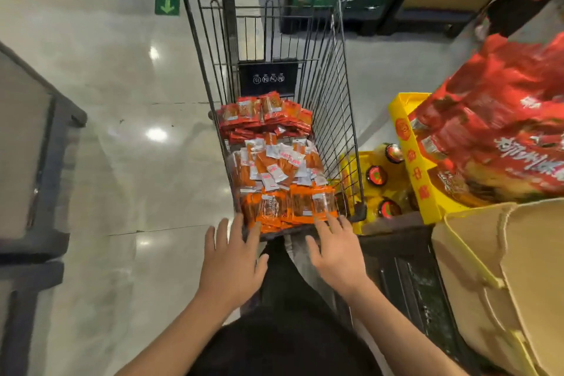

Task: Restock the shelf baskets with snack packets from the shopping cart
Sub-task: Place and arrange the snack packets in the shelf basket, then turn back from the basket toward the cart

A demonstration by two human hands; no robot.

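Observation:
A black wire shopping cart (341, 119) stands in front of me, its bottom filled with snack packets. Orange packets (290, 207) lie nearest me, orange-and-white ones (274, 168) in the middle, and red ones (265, 116) at the far end. My left hand (233, 262) reaches toward the near left edge of the orange packets with fingers spread and holds nothing. My right hand (338, 250) has straight fingers, and its fingertips touch the near right edge of the orange packets. No shelf basket is visible.
To the right sit a yellow display tray (412, 159) with large red bags (494, 131), yellow bottles with red caps (378, 175), and a cardboard box (500, 278). Dark shelf bases (45, 162) line the left. Glossy tile floor (146, 162) spreads between.

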